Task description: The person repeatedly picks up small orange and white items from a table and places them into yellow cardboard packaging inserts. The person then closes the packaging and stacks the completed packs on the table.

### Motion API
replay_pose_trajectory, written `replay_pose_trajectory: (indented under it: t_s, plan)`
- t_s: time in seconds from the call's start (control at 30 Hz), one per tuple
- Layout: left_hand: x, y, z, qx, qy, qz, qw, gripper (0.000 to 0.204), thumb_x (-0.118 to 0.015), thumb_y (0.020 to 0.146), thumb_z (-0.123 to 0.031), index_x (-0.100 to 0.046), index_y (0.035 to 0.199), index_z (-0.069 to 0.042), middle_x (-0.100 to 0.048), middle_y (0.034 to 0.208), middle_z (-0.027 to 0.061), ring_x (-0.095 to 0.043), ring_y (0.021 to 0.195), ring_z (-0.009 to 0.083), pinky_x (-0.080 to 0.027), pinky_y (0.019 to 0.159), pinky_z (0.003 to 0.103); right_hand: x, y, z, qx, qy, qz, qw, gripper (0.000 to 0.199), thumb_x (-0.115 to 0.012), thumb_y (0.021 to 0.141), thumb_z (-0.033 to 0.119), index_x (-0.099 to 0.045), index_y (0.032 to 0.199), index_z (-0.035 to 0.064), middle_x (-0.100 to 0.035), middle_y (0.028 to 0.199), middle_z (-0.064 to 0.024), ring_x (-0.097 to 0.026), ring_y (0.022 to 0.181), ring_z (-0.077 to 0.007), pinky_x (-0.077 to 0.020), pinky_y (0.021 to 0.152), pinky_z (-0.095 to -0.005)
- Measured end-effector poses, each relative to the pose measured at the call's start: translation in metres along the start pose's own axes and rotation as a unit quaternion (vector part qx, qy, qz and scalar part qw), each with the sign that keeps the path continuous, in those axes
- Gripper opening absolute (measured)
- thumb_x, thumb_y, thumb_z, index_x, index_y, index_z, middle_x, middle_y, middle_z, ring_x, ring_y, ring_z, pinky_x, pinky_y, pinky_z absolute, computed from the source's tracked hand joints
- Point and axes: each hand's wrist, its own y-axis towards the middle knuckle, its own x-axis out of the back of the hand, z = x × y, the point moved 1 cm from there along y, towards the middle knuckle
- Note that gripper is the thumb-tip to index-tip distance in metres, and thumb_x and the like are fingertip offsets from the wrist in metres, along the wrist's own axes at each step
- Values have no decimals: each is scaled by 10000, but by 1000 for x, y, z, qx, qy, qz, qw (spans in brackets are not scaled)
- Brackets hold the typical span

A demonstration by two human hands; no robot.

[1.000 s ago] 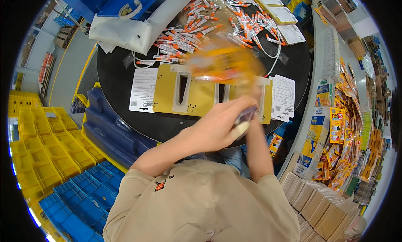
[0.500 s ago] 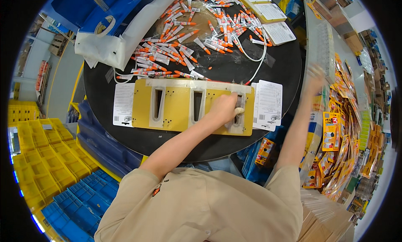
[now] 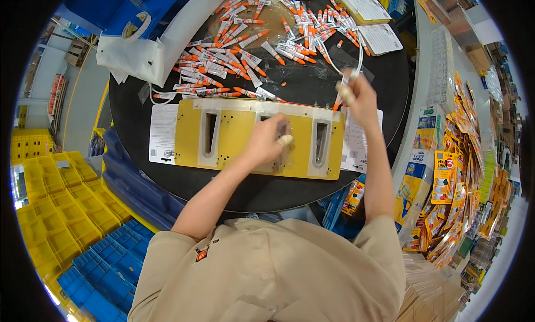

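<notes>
So, left to right. Well left of the left fingers there's a printed white card (image 3: 163, 133) poking out from under the gold slotted plate (image 3: 237, 135), and the left slot (image 3: 209, 135) sits open with nothing pressing on it. Above the left fingers and off to their left is the heap of orange-capped tubes (image 3: 207, 59).

The left hand (image 3: 266, 141) is over the middle slot, fingers curled toward a covered thumb (image 3: 286, 140). Looks to me like they're pinching a clear plastic piece (image 3: 283, 154), which sits right at the thumb, over that slot. It's blurry, so I can't tell if it's touching the slot's edge. My tip: hold it lightly by the rim, line it up with the slot before pressing, and keep the fingertips out of the opening. Thin plastic probably dents if you squeeze, so press evenly.

Just right of the left fingers is the right slot (image 3: 320, 144). Up and right of that, the right hand (image 3: 359, 96) hangs near the white cord (image 3: 332, 64), fingers bent in toward the thumb; can't tell if they're pinching anything. I'd keep those fingers clear of the cord so nothing snags. Farther right of them, carded packs (image 3: 444, 177) hang in a bunch.
</notes>
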Motion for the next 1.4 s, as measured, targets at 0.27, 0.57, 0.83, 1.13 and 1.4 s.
replay_pose_trajectory:
  t_s: [0.27, 0.57, 0.83, 1.13, 1.4]
  plan:
    - [33, -1, 18, -8, 274, -26, 961, 490, -761, 722, -425, -540, 809, 3, -622, 695, 176, -616, 701, 379, -472, 619, 451, -40, -64, 37, 19, -146, -9, 989, 177, -701, 817, 187, -706, 879, 22, -585, 777, -85, -559, 618, -183, -438, 573, -291]
    - [60, -28, 27, -34, 144, -51, 988, 377, -674, 826, -288, -523, 882, 52, -632, 832, 260, -645, 769, 361, -499, 685, 425, -185, 105, 34, 78, -303, -109, 943, 250, -644, 834, 176, -596, 981, -21, -593, 960, -233, -595, 937, -405, -496, 799, -457]
    - [118, -40, 66, 7, 136, -90, 987, 321, -718, 798, -263, -553, 906, -10, -611, 730, 122, -605, 685, 281, -467, 631, 371, -143, 30, 75, 35, -26, 0, 999, 454, -677, 833, 120, -483, 1239, 58, -553, 655, -44, -546, 522, -110, -421, 487, -273]
    - [146, -47, 65, 118, 327, -67, 935, 611, -725, 715, -543, -556, 990, -25, -647, 793, 142, -634, 780, 346, -484, 682, 426, -148, -85, 87, 110, -96, 7, 989, 286, -721, 774, 97, -670, 1043, 12, -618, 1006, -121, -558, 622, -148, -471, 599, -293]
    - [158, -14, 47, -95, 233, -146, 957, 231, -549, 879, -91, -607, 1099, -53, -613, 849, 130, -618, 819, 321, -486, 713, 378, 14, -80, -18, -139, -325, -273, 895, 419, -713, 785, 276, -625, 1135, 62, -625, 1019, -173, -529, 1092, -338, -409, 921, -463]
